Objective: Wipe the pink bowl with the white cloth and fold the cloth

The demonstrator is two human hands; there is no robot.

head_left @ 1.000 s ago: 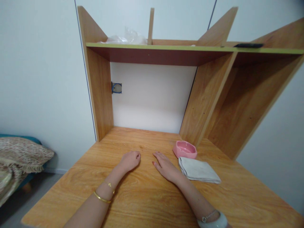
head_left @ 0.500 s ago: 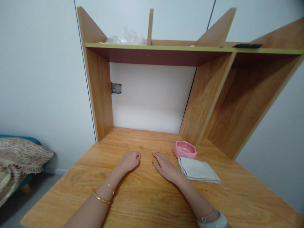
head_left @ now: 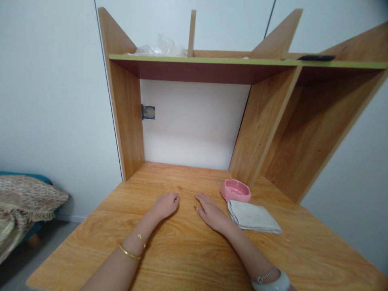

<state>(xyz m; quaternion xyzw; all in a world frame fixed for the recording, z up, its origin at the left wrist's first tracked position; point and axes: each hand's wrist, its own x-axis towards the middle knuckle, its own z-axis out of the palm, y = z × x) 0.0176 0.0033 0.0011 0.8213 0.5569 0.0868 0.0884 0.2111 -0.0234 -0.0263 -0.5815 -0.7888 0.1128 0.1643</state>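
Note:
My left hand (head_left: 166,205) rests on the wooden desktop (head_left: 184,250), curled into a fist with its thumb side up, and nothing shows in it. To its right, my right hand (head_left: 210,212) lies flat on the wood, fingers stretched out and thumb apart. It holds nothing. Close by on the right is a folded pale grey cloth (head_left: 254,217), near my right wrist. Just behind the cloth stands a pink ashtray (head_left: 235,190) with angular sides and notches in its rim. Neither hand touches the ashtray.
A wooden shelf unit (head_left: 197,61) rises from the back of the desk. Its top holds crumpled clear plastic (head_left: 162,47) and a flat dark object (head_left: 317,58). An uncovered wall box (head_left: 148,112) shows blue wire. At left, a patterned throw (head_left: 27,198) covers blue furniture.

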